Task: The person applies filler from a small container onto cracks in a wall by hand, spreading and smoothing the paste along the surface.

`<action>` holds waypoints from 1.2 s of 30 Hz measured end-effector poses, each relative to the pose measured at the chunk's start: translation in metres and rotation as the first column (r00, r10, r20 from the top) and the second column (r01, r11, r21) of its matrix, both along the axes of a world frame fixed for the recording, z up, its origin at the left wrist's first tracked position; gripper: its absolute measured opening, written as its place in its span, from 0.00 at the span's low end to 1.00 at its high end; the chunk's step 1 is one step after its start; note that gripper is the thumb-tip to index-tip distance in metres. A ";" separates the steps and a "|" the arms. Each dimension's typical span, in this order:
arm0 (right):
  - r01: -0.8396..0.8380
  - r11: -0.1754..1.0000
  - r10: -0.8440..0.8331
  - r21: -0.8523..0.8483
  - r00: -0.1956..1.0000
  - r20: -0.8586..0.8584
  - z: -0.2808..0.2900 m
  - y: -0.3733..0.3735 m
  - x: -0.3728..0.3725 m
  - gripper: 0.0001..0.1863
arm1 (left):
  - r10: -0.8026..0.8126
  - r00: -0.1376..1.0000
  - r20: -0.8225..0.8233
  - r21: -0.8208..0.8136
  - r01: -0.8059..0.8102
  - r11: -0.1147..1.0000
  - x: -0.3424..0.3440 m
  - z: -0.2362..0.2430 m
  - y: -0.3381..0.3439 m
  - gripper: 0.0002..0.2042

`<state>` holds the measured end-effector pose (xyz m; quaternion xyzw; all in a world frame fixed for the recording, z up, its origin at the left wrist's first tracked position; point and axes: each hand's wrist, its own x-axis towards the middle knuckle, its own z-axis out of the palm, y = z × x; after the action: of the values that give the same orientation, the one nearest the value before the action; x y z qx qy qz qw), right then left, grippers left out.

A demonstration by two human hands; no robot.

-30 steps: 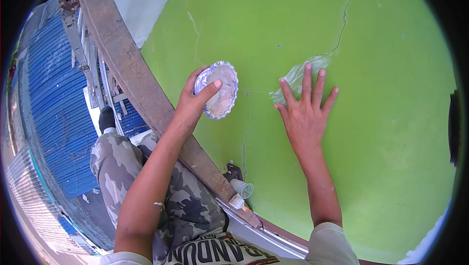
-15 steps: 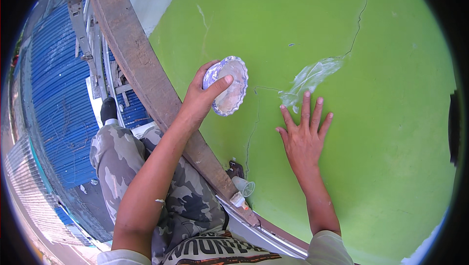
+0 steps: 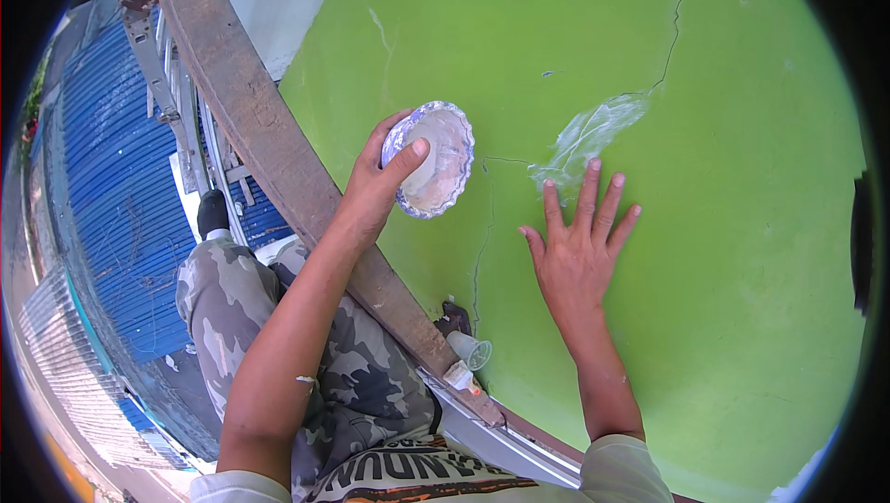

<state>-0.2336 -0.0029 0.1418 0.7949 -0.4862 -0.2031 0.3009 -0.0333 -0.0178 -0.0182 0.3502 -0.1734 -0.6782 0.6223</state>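
My left hand (image 3: 378,174) grips a small bowl (image 3: 450,155) with a scalloped rim, its thumb hooked over the edge and inside. Whitish paste smears coat the bowl's inner side. Fingers spread, my right hand (image 3: 579,243) lies against the green wall (image 3: 742,225) with nothing in it. Just beyond its fingertips is a whitish smear of filler (image 3: 593,137) on the wall. A thin dark crack (image 3: 675,21) runs up from the smear's upper end, and another goes left and down from its lower end.
A long wooden plank (image 3: 255,114) runs along the wall beside my legs. A clear plastic cup (image 3: 471,351) and a paintbrush (image 3: 461,377) rest on it. Left of the plank are a metal ladder frame (image 3: 148,49) and, far below, a blue corrugated roof (image 3: 107,197).
My right hand has shifted slightly to the right on the wall, and the smear looks thinner at its lower end. The bowl is turned slightly more toward view in my left hand.
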 end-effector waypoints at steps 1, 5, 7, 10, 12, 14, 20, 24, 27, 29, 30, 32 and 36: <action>-0.025 0.996 0.023 0.080 0.999 0.032 -0.007 0.003 0.006 0.27 | 0.001 0.998 -0.061 -0.015 -0.002 1.000 -0.001 -0.002 0.001 0.39; -0.121 0.979 0.038 0.162 0.897 0.441 -0.031 0.009 0.033 0.22 | -0.001 0.990 -0.143 -0.037 -0.004 0.999 0.001 -0.003 0.001 0.40; -0.175 0.963 0.037 0.203 0.837 0.545 -0.034 0.000 0.040 0.22 | -0.008 0.992 -0.126 -0.027 0.004 1.000 0.000 0.001 0.002 0.40; -0.035 0.932 -0.171 0.361 0.835 0.523 -0.045 -0.003 0.050 0.24 | -0.007 0.996 -0.094 -0.020 0.005 1.000 0.002 0.000 0.002 0.40; 0.057 0.874 -0.325 0.483 0.807 0.493 -0.042 -0.008 0.062 0.26 | 0.006 0.998 -0.068 -0.020 -0.007 1.000 0.003 -0.001 0.002 0.40; 0.142 0.791 -0.469 0.595 0.766 0.441 -0.039 -0.015 0.070 0.27 | -0.003 0.998 -0.056 -0.040 0.001 0.999 0.004 0.000 0.002 0.39; 0.077 0.657 -0.590 0.750 0.672 0.448 -0.057 -0.021 0.063 0.31 | -0.011 0.999 0.034 -0.076 0.013 0.997 0.004 0.002 0.001 0.37; -0.058 0.440 -0.829 0.896 0.358 0.430 -0.057 -0.019 0.059 0.29 | -0.008 0.998 0.062 -0.083 0.013 0.996 0.004 -0.002 0.000 0.36; -0.188 0.323 -0.943 0.928 0.021 0.332 -0.045 -0.017 0.058 0.27 | 0.007 0.998 0.063 -0.072 -0.003 0.997 0.005 -0.001 -0.001 0.36; -0.238 0.341 -0.940 0.910 -0.114 0.322 -0.039 -0.017 0.053 0.25 | 0.000 1.000 0.023 -0.060 0.002 0.998 0.003 0.001 -0.001 0.35; -0.255 0.396 -0.917 0.882 -0.151 0.368 -0.038 -0.018 0.050 0.23 | 0.000 1.000 0.018 -0.069 0.001 0.998 0.002 0.002 0.000 0.35; -0.263 0.464 -0.885 0.846 -0.185 0.428 -0.036 -0.022 0.044 0.21 | -0.005 0.998 0.066 -0.039 0.008 0.999 0.002 0.004 -0.001 0.35; -0.131 0.655 -0.693 0.744 0.286 0.661 -0.030 -0.028 0.045 0.21 | 0.001 0.999 0.047 -0.088 0.003 0.996 0.002 0.003 0.001 0.35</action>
<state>-0.1891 -0.0313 0.1120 0.6960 -0.5992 0.0666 -0.3900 -0.0315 -0.0172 -0.0149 0.3385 -0.2179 -0.6618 0.6324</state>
